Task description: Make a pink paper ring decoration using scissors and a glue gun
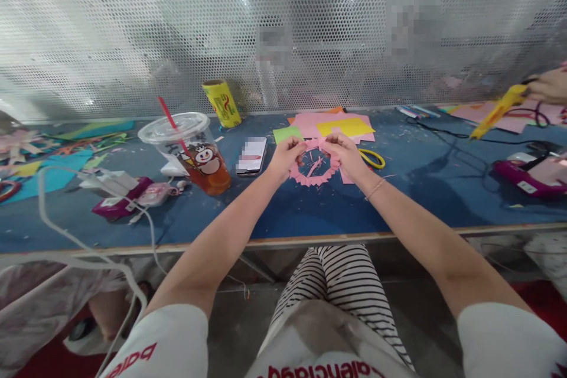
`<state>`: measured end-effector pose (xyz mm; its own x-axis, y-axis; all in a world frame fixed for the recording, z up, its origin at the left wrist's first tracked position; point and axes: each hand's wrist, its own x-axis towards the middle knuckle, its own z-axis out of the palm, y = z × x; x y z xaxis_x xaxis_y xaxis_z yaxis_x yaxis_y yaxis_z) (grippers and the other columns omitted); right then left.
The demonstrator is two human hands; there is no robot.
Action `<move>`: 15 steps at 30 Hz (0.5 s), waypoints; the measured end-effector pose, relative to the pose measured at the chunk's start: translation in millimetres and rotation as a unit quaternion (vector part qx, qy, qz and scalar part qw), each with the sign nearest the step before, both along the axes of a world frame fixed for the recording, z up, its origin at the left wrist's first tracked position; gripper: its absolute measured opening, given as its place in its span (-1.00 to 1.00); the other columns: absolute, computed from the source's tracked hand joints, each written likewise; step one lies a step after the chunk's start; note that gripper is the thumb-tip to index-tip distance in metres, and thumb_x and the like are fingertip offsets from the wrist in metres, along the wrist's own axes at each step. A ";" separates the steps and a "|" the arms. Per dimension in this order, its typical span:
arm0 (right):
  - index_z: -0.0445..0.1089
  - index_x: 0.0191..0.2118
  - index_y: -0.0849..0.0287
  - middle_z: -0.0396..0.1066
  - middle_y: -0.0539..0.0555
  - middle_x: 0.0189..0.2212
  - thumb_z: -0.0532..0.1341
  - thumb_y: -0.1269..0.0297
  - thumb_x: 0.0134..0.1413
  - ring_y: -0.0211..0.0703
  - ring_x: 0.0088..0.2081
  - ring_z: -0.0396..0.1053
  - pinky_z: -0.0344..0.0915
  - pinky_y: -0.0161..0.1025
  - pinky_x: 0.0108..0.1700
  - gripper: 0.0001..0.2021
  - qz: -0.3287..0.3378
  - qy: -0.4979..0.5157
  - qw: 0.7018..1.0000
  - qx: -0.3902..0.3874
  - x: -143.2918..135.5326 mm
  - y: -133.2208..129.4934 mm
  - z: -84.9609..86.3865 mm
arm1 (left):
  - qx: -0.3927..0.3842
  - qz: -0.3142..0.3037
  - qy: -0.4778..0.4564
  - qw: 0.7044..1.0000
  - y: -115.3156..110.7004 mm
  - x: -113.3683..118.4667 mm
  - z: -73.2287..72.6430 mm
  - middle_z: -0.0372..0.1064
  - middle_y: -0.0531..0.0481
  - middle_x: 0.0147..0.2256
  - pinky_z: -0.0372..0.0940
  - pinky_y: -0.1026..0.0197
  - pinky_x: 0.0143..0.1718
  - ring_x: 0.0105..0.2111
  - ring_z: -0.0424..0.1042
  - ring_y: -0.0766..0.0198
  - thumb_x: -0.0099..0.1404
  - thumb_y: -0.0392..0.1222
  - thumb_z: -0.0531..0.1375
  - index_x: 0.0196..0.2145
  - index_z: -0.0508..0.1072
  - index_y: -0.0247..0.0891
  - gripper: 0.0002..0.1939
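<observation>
Between my two hands is a ring of pink paper (315, 180) with a jagged, fringed outer edge. My left hand (290, 156) pinches its upper left part, and my right hand (342, 153) pinches its upper right part, thumbs and fingers closed on the paper. Thin pink paper scraps (315, 164) show through the ring's open middle. Just right of my right hand lies a pair of scissors with yellow handles (373, 159), partly hidden by that hand. Behind the hands are stacked sheets of pink (305, 124), yellow (348, 126) and green paper (286, 134).
Left of my arms stand a plastic cup of drink with a red straw (195, 156), a phone (252, 155), a yellow roll (222, 104) and a purple power strip (121, 198) with white cables. At right, another person's hand (551, 85) holds a yellow glue gun (498, 111).
</observation>
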<state>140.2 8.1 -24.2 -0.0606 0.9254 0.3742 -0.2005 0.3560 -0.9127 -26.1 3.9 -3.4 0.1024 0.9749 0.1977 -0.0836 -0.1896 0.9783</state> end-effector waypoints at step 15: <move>0.38 -0.33 0.17 0.38 -0.04 -0.44 0.30 0.14 -0.18 -0.30 -0.39 0.33 0.29 -0.28 -0.28 -0.74 -0.028 -0.070 0.997 0.006 9.0 9.9 -9.2 | -0.095 -0.011 -0.013 0.995 3.1 -6.5 6.7 0.15 0.18 -0.60 0.29 0.29 -0.62 -0.71 0.16 0.49 -0.03 -0.29 0.21 -0.47 0.27 -0.25 -0.85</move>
<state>149.2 18.0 -33.3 -0.0605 0.9245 0.3763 -0.0511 0.3736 -0.9262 -32.6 7.0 3.3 0.1206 0.9926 0.0126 -0.1122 0.0010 0.9937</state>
